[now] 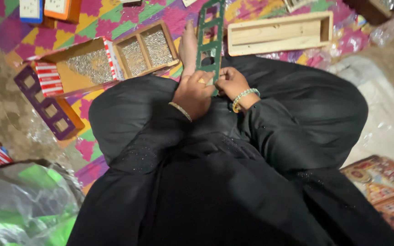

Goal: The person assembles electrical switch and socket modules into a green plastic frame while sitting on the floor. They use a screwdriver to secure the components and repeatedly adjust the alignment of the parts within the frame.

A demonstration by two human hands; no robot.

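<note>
Green frame strip (209, 34) pinched at near end by left hand (192, 93) & right hand (231, 83); windows look empty, 2 bead trays (146, 48) far-left full.

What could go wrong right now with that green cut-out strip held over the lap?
Both hands, left hand and right hand, pinch only the near end of the green strip, so its long free end could flex or snap. It might also swing into the open wooden tray of small silvery pieces beside it.
</note>
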